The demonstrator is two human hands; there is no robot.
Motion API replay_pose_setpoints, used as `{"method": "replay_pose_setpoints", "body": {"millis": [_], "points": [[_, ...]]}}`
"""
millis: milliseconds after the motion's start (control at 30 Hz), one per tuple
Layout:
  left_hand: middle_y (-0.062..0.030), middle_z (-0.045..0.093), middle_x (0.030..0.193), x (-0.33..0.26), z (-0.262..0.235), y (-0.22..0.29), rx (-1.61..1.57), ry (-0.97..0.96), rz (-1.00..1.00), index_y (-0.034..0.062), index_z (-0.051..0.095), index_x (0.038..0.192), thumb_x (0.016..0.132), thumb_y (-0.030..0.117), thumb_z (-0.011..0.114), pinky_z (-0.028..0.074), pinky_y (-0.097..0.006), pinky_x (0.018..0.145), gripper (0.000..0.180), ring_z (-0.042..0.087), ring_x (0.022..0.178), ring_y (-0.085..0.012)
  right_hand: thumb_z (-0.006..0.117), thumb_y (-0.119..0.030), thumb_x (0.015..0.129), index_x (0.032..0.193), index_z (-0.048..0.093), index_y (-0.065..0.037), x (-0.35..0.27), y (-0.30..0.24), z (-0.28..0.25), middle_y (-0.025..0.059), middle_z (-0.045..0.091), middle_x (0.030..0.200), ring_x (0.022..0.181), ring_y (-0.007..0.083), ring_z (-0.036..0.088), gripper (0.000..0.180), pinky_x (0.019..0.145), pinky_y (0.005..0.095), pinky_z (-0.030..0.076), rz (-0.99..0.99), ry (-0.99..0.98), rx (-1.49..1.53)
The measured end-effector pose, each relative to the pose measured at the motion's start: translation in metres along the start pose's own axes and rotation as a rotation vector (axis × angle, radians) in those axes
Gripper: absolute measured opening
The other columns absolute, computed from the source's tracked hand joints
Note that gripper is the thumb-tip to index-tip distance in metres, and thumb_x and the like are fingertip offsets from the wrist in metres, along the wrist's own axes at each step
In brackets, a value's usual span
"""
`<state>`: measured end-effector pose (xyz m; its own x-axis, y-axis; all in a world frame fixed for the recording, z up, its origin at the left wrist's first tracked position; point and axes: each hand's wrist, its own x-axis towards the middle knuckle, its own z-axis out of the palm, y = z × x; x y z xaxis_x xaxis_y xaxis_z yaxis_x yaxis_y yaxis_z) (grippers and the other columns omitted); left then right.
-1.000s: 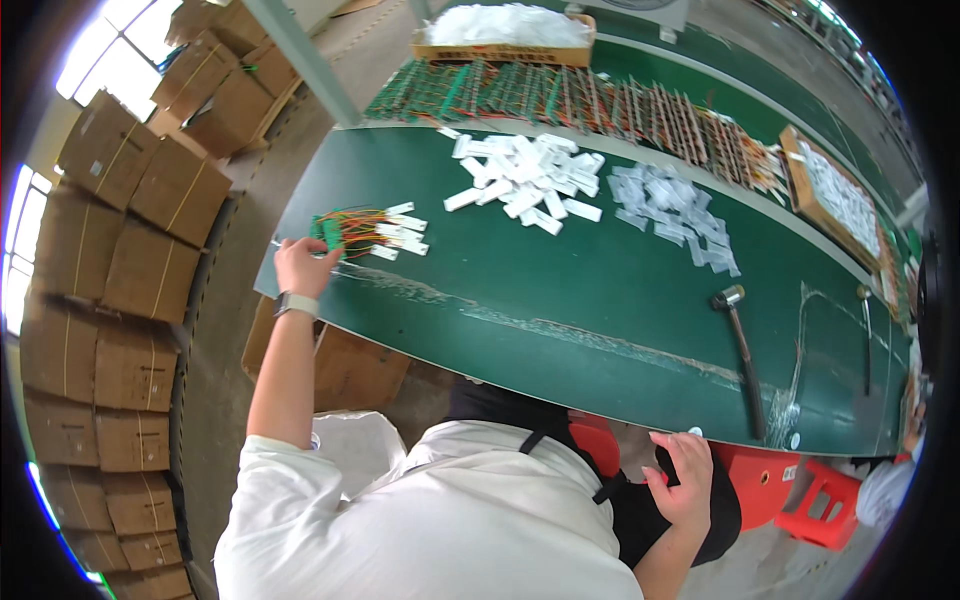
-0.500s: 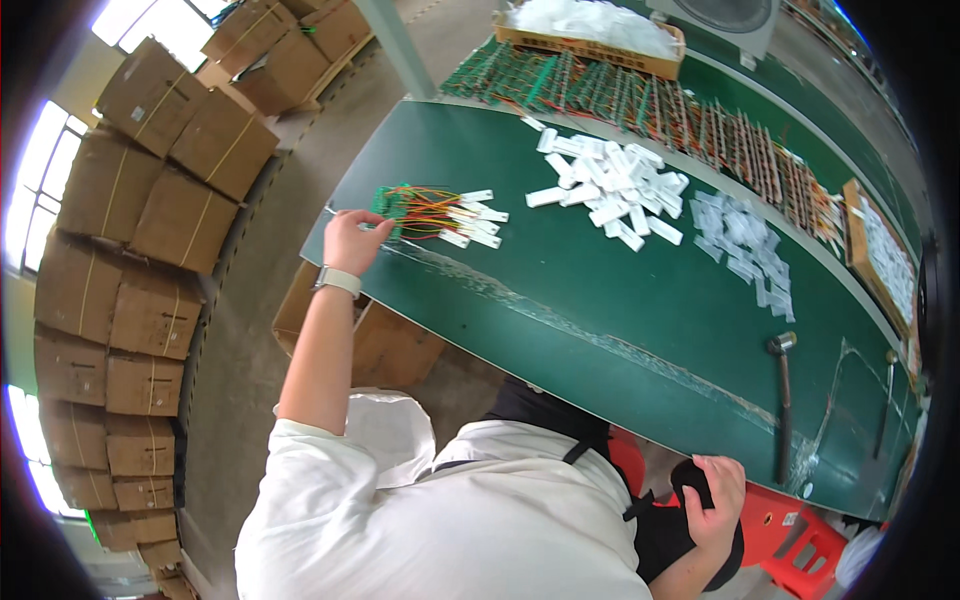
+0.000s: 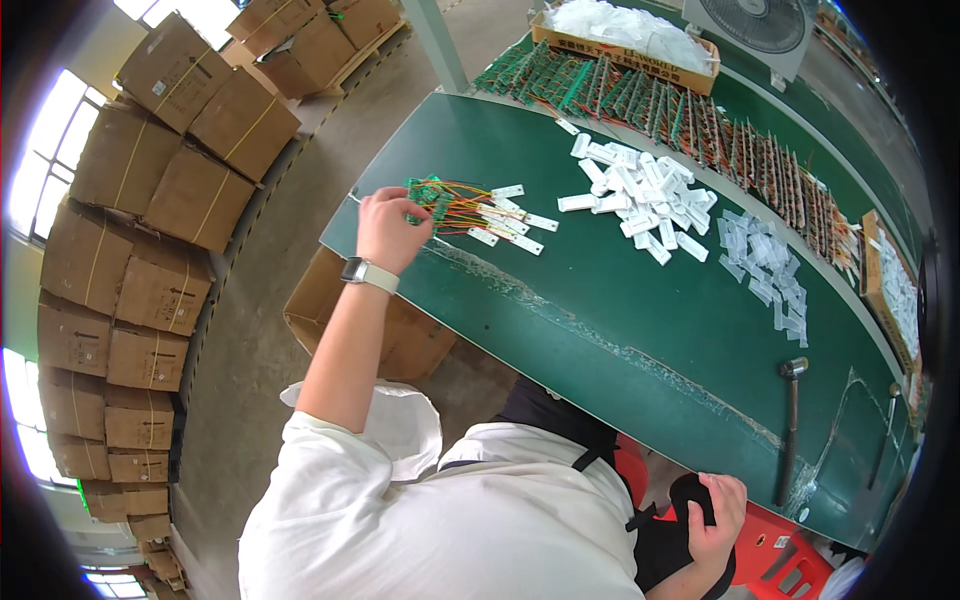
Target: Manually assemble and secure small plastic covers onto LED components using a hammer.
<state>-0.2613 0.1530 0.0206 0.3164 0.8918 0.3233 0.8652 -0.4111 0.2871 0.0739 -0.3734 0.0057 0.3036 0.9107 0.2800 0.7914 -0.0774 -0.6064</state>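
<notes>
At the left end of the green table, my left hand (image 3: 393, 230), with a watch on its wrist, is closed at the edge of a bunch of green circuit boards (image 3: 430, 200). Its thumb and fingers grip a board there, partly hidden by the hand. Red and yellow wires (image 3: 468, 207) run rightward from the boards to small white strips (image 3: 515, 225) lying fanned on the table. My right hand (image 3: 717, 515) rests by my lap beside a black rounded thing (image 3: 690, 495), thumb apart from the loosely bent fingers, apparently holding nothing.
White plastic housings (image 3: 640, 195) and clear plastic pieces (image 3: 765, 265) lie in piles. Rows of wired boards (image 3: 640, 105) line the back, near a carton of white pieces (image 3: 625, 50). A hammer (image 3: 790, 420) lies right. Stacked cartons (image 3: 150, 250) stand left; a red stool (image 3: 795, 570) is lower right.
The view has shifted, so the table sits a little lower and further right. My left hand has curled in closer over the boards' edge. My right hand stays by my lap.
</notes>
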Motion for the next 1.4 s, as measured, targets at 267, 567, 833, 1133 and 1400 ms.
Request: {"method": "replay_pose_setpoints", "body": {"millis": [267, 567, 833, 1133, 1400], "points": [[-0.0055, 0.078, 0.085, 0.007, -0.003, 0.04, -0.545, -0.297, -0.131, -0.0003, 0.066, 0.116, 0.09, 0.006, 0.077, 0.06, -0.03, 0.076, 0.029, 0.071, 0.077, -0.0113, 0.081, -0.006, 0.077, 0.116, 0.076, -0.003, 0.029, -0.011, -0.008, 0.011, 0.078, 0.103, 0.095, 0.0345, 0.071, 0.039, 0.089, 0.0486, 0.054, -0.092, -0.024, 0.04], [-0.0059, 0.071, 0.107, 0.005, -0.083, 0.09, -1.368, -0.659, -0.209, 0.0056, 0.057, 0.12, 0.105, 0.002, 0.063, 0.067, -0.035, 0.084, 0.017, 0.071, 0.095, -0.0133, 0.082, -0.014, 0.09, 0.12, 0.08, -0.013, 0.218, -0.02, 0.07, 0.0052, 0.078, 0.11, 0.101, 0.027, 0.072, 0.03, 0.087, 0.0397, 0.059, -0.053, 0.16, -0.112], [-0.0021, 0.063, 0.099, -0.009, -0.095, 0.118, -1.339, -0.618, 0.086, 0.0043, 0.056, 0.111, 0.103, -0.002, 0.061, 0.07, -0.039, 0.09, 0.011, 0.075, 0.098, -0.0146, 0.086, -0.024, 0.087, 0.128, 0.076, -0.015, 0.311, 0.007, 0.12, 0.0088, 0.076, 0.117, 0.109, 0.0318, 0.073, 0.043, 0.091, 0.0449, 0.061, 0.161, -0.025, -0.257], [-0.0041, 0.066, 0.102, -0.002, -0.056, 0.147, -1.425, -0.724, 0.154, 0.0049, 0.056, 0.108, 0.102, -0.002, 0.065, 0.069, -0.039, 0.086, 0.012, 0.076, 0.097, -0.0184, 0.073, -0.003, 0.082, 0.133, 0.071, -0.015, 0.293, -0.008, 0.075, 0.0196, 0.078, 0.097, 0.094, 0.0391, 0.076, 0.052, 0.082, 0.0508, 0.061, 0.32, -0.332, -0.321], [-0.0029, 0.068, 0.1, -0.006, -0.021, 0.212, -1.453, -0.843, 0.122, 0.0051, 0.057, 0.107, 0.103, -0.001, 0.067, 0.069, -0.039, 0.085, 0.012, 0.075, 0.092, -0.016, 0.083, -0.018, 0.087, 0.125, 0.075, -0.012, 0.203, 0.023, 0.051, 0.0074, 0.076, 0.092, 0.091, 0.0288, 0.074, 0.04, 0.081, 0.0441, 0.059, 0.504, -0.103, 0.357]]}}
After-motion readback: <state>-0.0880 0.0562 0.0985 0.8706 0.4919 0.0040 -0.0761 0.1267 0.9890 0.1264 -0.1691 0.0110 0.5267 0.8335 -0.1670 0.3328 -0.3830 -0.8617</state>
